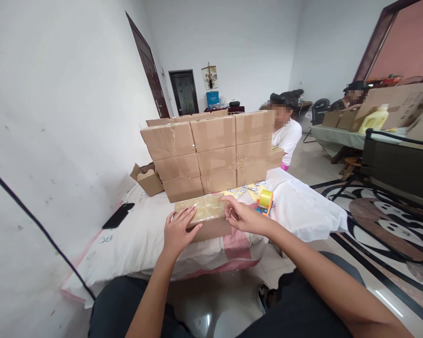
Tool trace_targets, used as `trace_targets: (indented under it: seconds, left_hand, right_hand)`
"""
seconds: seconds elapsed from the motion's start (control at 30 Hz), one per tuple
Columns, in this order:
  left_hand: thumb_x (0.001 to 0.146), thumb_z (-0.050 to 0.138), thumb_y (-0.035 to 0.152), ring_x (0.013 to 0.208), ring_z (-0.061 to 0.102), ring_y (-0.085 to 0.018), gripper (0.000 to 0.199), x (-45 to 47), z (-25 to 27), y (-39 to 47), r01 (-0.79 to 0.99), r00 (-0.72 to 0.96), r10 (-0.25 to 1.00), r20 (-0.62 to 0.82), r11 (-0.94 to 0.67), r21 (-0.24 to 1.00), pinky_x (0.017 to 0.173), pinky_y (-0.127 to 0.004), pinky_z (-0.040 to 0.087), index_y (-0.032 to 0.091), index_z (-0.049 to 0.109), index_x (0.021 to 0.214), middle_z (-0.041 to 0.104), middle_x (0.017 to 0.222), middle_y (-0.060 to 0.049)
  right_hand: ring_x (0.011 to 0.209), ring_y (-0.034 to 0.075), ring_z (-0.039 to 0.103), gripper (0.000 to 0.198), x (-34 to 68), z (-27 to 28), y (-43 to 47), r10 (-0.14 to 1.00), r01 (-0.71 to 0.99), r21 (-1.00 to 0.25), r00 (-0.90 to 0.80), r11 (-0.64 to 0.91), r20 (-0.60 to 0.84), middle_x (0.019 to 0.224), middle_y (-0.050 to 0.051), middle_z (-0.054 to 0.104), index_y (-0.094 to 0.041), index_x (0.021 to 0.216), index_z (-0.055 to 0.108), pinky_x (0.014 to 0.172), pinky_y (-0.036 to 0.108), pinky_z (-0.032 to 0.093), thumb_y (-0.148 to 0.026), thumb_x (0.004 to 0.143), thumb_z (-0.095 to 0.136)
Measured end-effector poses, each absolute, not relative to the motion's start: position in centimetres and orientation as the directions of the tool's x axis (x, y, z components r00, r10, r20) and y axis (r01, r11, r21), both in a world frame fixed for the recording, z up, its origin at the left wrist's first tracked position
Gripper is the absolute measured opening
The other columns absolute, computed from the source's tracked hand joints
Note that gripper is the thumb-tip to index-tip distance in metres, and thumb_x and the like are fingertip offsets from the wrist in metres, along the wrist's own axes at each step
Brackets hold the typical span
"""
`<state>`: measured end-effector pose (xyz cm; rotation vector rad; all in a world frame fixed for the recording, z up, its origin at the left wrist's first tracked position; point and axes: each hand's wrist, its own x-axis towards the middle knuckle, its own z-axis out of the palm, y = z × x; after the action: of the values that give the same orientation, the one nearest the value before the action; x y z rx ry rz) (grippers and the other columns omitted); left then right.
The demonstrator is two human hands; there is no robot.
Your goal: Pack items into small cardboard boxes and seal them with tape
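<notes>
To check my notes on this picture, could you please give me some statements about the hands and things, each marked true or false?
1. The left hand lies on the taped box. True.
2. The tape dispenser stands on top of the taped box. False: it is on the bed-like surface, to the box's right.
3. The stack of boxes shows three rows at its front. True.
4. The right hand holds the phone. False: the phone lies apart, near the left wall.

One head view: above and behind left hand (179,228), right hand (245,217); faces forward-down, hands close, back wall (232,33) far beyond.
</notes>
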<state>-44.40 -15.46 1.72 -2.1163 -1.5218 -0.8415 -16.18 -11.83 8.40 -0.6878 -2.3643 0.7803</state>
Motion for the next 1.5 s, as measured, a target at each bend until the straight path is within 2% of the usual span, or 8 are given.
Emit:
trace_targets:
  seconds: [0.53, 0.67, 0.93, 1.07, 1.17, 1.27, 1.5]
  left_hand:
    - [0.094, 0.057, 0.053, 0.129, 0.059, -0.028, 0.044, -45.2, 1.4, -14.8, 0.936, 0.241, 0.733, 0.636, -0.348, 0.047, 0.109, -0.05, 0.036, 0.035, 0.06, 0.134, 0.064, 0.136, -0.001]
    - [0.094, 0.057, 0.053, 0.13, 0.058, -0.028, 0.041, -45.3, 1.6, -14.9, 0.933, 0.243, 0.77, 0.59, -0.352, 0.075, 0.109, -0.051, 0.036, 0.037, 0.062, 0.132, 0.065, 0.134, -0.001]
    - [0.093, 0.059, 0.049, 0.135, 0.054, -0.026, 0.038, -45.1, 2.1, -15.1, 0.932, 0.192, 0.826, 0.53, -0.324, 0.166, 0.115, -0.049, 0.031, 0.039, 0.063, 0.13, 0.063, 0.137, 0.0]
    - [0.093, 0.06, 0.05, 0.136, 0.053, -0.026, 0.04, -45.1, 2.2, -15.1, 0.934, 0.177, 0.833, 0.524, -0.31, 0.177, 0.117, -0.049, 0.029, 0.039, 0.064, 0.13, 0.063, 0.138, 0.0]
    - [0.094, 0.058, 0.05, 0.139, 0.049, -0.027, 0.039, -44.8, 2.5, -15.3, 0.937, 0.191, 0.83, 0.524, -0.314, 0.156, 0.12, -0.051, 0.022, 0.036, 0.064, 0.13, 0.064, 0.138, 0.0]
    - [0.097, 0.053, 0.046, 0.143, 0.044, -0.026, 0.04, -44.3, 2.8, -15.7, 0.937, 0.204, 0.835, 0.512, -0.318, 0.144, 0.12, -0.051, 0.023, 0.033, 0.062, 0.133, 0.061, 0.141, -0.001]
    - [0.1, 0.042, 0.03, 0.143, 0.044, -0.026, 0.043, -42.5, 2.9, -16.4, 0.954, 0.189, 0.869, 0.457, -0.272, 0.123, 0.117, -0.051, 0.03, 0.03, 0.054, 0.141, 0.053, 0.15, -0.003]
  right_hand:
    - [0.059, 0.007, 0.047, 0.068, -15.6, 8.5, -11.7, 0.603, 0.26, -0.654, -0.704, 0.71, 0.375, 0.09, -0.004, 0.053, -0.029, 0.144, 0.026, 0.059, 0.021, 0.038, -0.007, 0.085, 0.052]
    - [0.058, 0.007, 0.045, 0.066, -15.7, 8.5, -11.6, 0.611, 0.227, -0.692, -0.697, 0.685, 0.376, 0.09, -0.004, 0.051, -0.029, 0.144, 0.026, 0.057, 0.02, 0.037, -0.009, 0.086, 0.053]
    - [0.056, 0.006, 0.041, 0.061, -15.6, 9.0, -11.7, 0.626, 0.165, -0.747, -0.675, 0.644, 0.391, 0.089, -0.004, 0.052, -0.029, 0.138, 0.029, 0.056, 0.02, 0.034, -0.011, 0.087, 0.056]
    - [0.056, 0.006, 0.04, 0.06, -15.5, 9.1, -11.7, 0.647, 0.171, -0.766, -0.663, 0.62, 0.376, 0.09, -0.003, 0.053, -0.029, 0.138, 0.029, 0.055, 0.021, 0.034, -0.014, 0.088, 0.057]
    - [0.056, 0.006, 0.04, 0.058, -15.7, 9.1, -11.5, 0.638, 0.183, -0.743, -0.664, 0.644, 0.39, 0.09, -0.003, 0.052, -0.029, 0.138, 0.029, 0.056, 0.021, 0.035, -0.014, 0.088, 0.056]
    - [0.056, 0.006, 0.041, 0.057, -16.2, 8.9, -10.9, 0.622, 0.175, -0.715, -0.657, 0.677, 0.427, 0.09, -0.003, 0.052, -0.029, 0.136, 0.028, 0.057, 0.022, 0.036, -0.013, 0.089, 0.054]
    - [0.056, 0.007, 0.044, 0.061, -17.3, 7.8, -9.8, 0.63, 0.23, -0.668, -0.633, 0.708, 0.45, 0.089, -0.003, 0.053, -0.027, 0.138, 0.026, 0.057, 0.022, 0.036, -0.012, 0.086, 0.055]
